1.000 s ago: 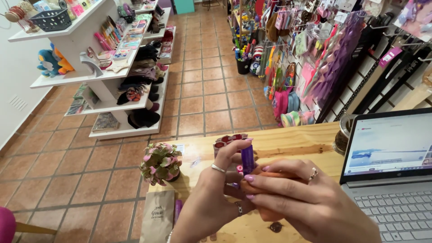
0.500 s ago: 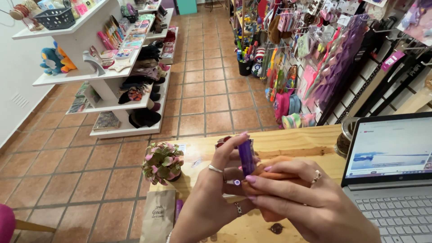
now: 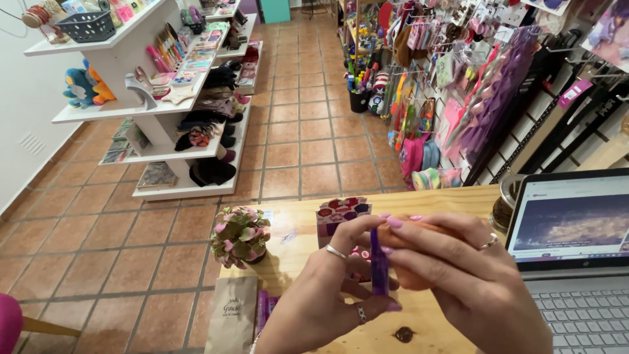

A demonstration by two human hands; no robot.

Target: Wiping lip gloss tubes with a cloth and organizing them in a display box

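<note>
Left hand (image 3: 327, 295) fingers pinch purple tube (image 3: 379, 262) upright; right hand (image 3: 458, 275) fingers curl around orange object (image 3: 409, 252), touching tube's far side.

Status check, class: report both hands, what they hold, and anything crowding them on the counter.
Left hand pinching purple strip. Right hand wrapped round orange object. Laptop close right, small flower pot left; neither touching.

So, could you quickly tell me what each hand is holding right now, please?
Left hand: closed on a slim purple tube.
Right hand: closed around a soft orange object.
</note>
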